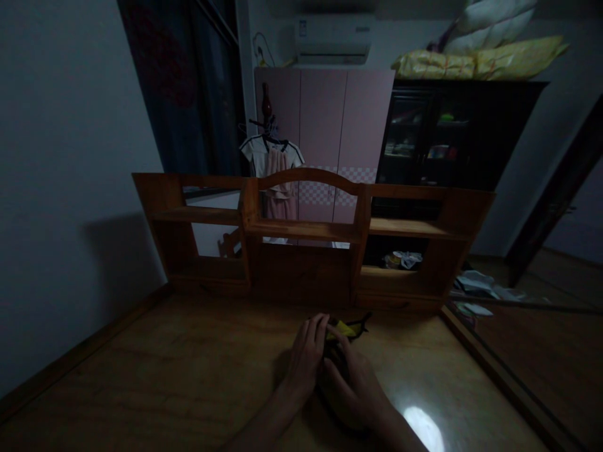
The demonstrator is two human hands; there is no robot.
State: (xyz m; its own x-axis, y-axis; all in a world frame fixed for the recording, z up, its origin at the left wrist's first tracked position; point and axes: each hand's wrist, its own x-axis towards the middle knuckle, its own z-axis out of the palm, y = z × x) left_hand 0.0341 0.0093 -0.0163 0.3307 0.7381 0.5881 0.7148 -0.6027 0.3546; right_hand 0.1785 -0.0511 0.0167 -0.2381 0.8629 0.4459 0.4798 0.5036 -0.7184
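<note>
On the wooden board in front of me lies a dark, soft-looking item with a yellow part and black edging, which could be a small bag; the dim light hides its exact kind. My left hand is bent over its left side, fingers pressed together. From the right, my right hand grips it, with the thumb near me and the fingers reaching toward the yellow part. Both hands meet near its far end. A dark lower portion runs toward me beneath the right wrist, mostly in shadow.
A wooden shelf unit stands along the far edge of the board. A white wall rises on the left. A raised wooden rim borders the right side. Beyond are a pink wardrobe and hanging clothes.
</note>
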